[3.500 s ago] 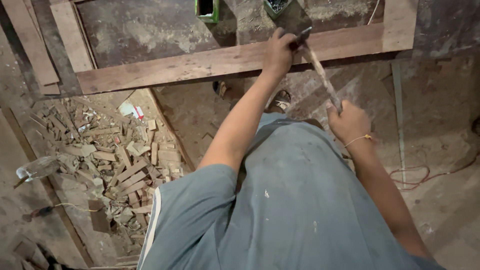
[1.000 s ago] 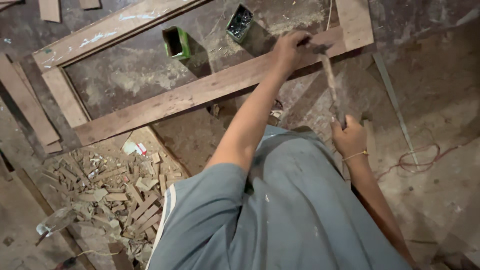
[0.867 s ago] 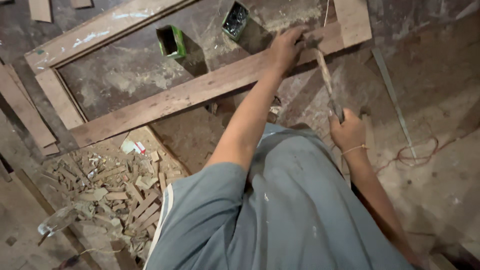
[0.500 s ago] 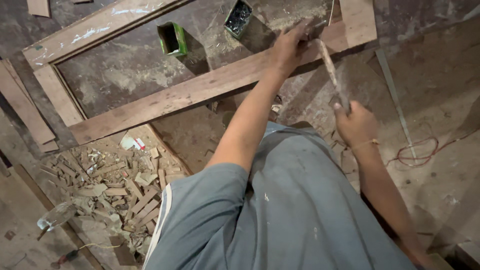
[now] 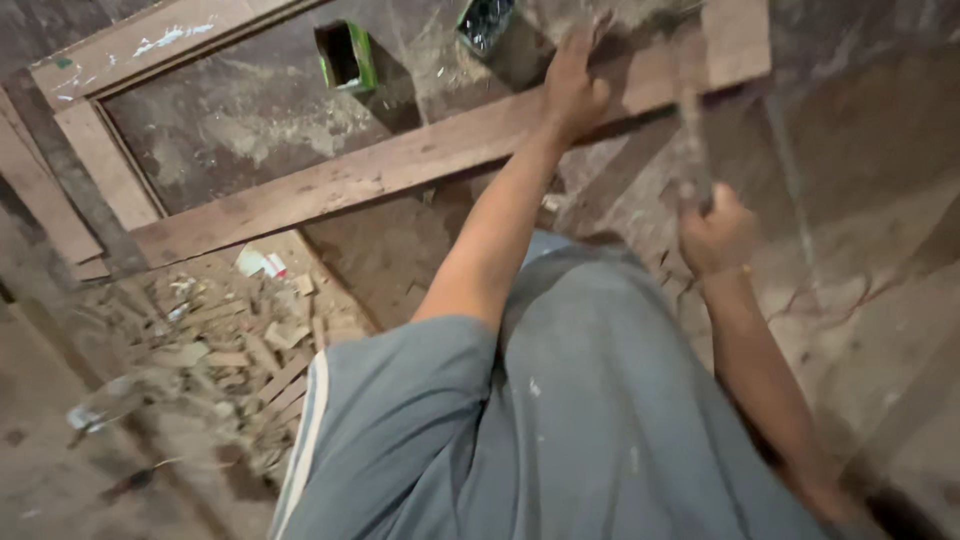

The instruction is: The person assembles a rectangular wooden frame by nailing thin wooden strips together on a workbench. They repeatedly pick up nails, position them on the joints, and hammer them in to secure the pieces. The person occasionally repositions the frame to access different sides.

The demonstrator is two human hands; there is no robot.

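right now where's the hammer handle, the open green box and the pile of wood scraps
hammer handle (image 5: pixel 692 130), head view, on the blurred shaft above the right hand (image 5: pixel 715 235)
open green box (image 5: pixel 347 57), head view, on its side wall
pile of wood scraps (image 5: pixel 235 340), head view, on the heap's middle

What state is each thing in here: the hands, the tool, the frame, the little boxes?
Left hand: pressed flat on the plank.
Right hand: closed round the tool handle.
Tool: raised, blurred.
Wooden frame: flat on the floor.
Green box: open, seemingly empty.
Second box: open, holding small dark pieces.
Wood scraps: piled loosely.
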